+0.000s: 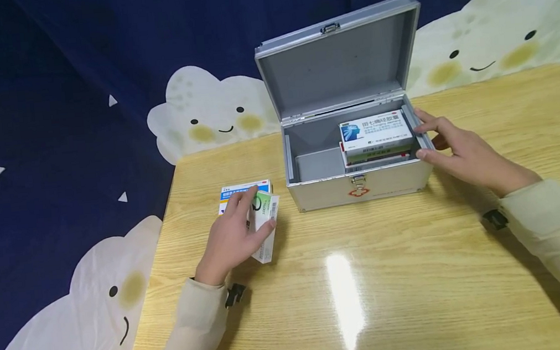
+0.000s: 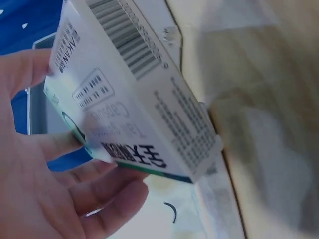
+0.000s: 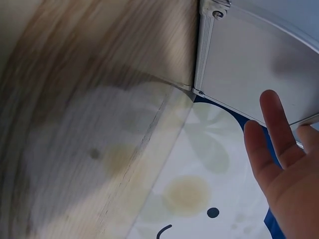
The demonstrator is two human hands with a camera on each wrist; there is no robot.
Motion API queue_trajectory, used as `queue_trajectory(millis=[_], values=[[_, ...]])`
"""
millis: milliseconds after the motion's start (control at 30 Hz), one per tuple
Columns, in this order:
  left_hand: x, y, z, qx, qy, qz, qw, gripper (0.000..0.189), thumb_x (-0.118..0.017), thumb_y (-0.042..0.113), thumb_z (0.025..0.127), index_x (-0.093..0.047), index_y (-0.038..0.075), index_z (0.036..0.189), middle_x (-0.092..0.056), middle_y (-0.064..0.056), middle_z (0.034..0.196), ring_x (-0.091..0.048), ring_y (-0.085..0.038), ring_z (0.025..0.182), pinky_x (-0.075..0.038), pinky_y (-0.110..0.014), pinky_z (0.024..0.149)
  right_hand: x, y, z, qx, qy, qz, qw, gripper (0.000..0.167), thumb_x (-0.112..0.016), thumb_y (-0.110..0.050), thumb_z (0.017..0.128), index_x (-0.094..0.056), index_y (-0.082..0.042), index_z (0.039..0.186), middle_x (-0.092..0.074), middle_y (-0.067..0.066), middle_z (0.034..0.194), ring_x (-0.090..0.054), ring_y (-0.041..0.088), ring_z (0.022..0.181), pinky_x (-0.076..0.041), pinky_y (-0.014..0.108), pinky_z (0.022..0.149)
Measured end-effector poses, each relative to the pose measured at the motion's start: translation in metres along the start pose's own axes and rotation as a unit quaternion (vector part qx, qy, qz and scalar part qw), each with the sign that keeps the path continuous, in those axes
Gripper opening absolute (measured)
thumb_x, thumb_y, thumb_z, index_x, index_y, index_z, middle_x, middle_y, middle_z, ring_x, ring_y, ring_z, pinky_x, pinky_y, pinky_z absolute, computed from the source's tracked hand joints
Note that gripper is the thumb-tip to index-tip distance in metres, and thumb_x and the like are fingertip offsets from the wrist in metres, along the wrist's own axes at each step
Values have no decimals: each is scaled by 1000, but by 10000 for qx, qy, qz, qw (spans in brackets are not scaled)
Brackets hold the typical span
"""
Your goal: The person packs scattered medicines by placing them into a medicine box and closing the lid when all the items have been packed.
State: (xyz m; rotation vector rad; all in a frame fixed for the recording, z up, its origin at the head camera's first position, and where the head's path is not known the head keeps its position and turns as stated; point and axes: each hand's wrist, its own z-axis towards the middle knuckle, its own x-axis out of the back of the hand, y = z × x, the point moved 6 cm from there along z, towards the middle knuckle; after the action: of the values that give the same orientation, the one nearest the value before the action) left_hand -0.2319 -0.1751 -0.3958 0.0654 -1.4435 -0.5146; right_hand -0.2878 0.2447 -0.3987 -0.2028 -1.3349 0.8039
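Observation:
My left hand (image 1: 230,237) holds a white and green medicine box (image 1: 265,221) between thumb and fingers, tilted above the table. The left wrist view shows that box's barcode end and the fingers along its edges. Beside it, partly behind my left hand, is a blue and white medicine box (image 1: 244,189). A silver first-aid case (image 1: 322,196) stands with its lid (image 1: 340,64) raised. In its right half lie stacked medicine boxes, a white one (image 1: 376,130) with a blue picture on top. My right hand (image 1: 468,153) rests its fingertips on the case's right rim; other fingers extend along the outer side.
The case stands toward the back of a wooden table (image 1: 409,275). Behind and left of the table hangs a dark blue cloth (image 1: 81,131) with smiling clouds. The case's left compartment shows bare grey floor (image 1: 320,165).

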Motion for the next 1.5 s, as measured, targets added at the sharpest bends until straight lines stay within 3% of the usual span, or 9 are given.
queue_trajectory(millis=[200, 367, 600, 900, 1333, 1500], values=[[5, 9, 11, 220, 311, -145, 9992, 76, -62, 51, 88, -38, 20, 152, -51, -10, 136, -59, -23, 83, -46, -36, 64, -1, 2, 0, -46, -27, 16, 10000, 44, -61, -27, 98, -47, -14, 138, -22, -11, 166, -47, -18, 87, -40, 13, 72], [8, 15, 15, 319, 493, -299, 9978, 77, -62, 50, 87, -37, 18, 153, -51, -12, 135, -56, -20, 81, -43, -31, 62, -1, 5, -1, -177, -106, -34, 9998, 45, -61, -30, 98, -47, -15, 138, -21, -12, 166, -47, -17, 87, -40, 13, 71], [18, 28, 22, 282, 755, -497, 9955, 77, -63, 48, 87, -34, 22, 154, -50, -12, 138, -57, -24, 83, -45, -33, 63, 0, 8, -4, -165, -89, -138, 9997, 45, -62, -30, 97, -48, -16, 138, -22, -10, 165, -46, -16, 87, -41, 18, 73], [29, 44, 30, 168, 998, -788, 9917, 79, -65, 46, 87, -33, 21, 155, -50, -10, 138, -57, -22, 84, -46, -34, 64, 1, 9, -6, -9, 16, -184, 9998, 44, -62, -27, 97, -49, -13, 137, -25, -5, 165, -47, -12, 82, -38, 12, 68], [36, 52, 40, 124, 1267, -962, 9872, 78, -65, 44, 86, -34, 23, 154, -51, -9, 137, -56, -22, 81, -46, -34, 64, -2, 4, 1, 63, -29, -77, 9999, 44, -61, -29, 97, -49, -14, 136, -26, -4, 164, -48, -17, 88, -43, 16, 73], [45, 64, 47, 7, 1438, -958, 9850, 78, -64, 45, 86, -34, 23, 154, -50, -8, 138, -55, -22, 79, -44, -35, 62, -2, 5, 2, 101, 33, -109, 9999, 43, -61, -27, 97, -49, -13, 136, -28, 0, 164, -47, -17, 86, -43, 16, 71]])
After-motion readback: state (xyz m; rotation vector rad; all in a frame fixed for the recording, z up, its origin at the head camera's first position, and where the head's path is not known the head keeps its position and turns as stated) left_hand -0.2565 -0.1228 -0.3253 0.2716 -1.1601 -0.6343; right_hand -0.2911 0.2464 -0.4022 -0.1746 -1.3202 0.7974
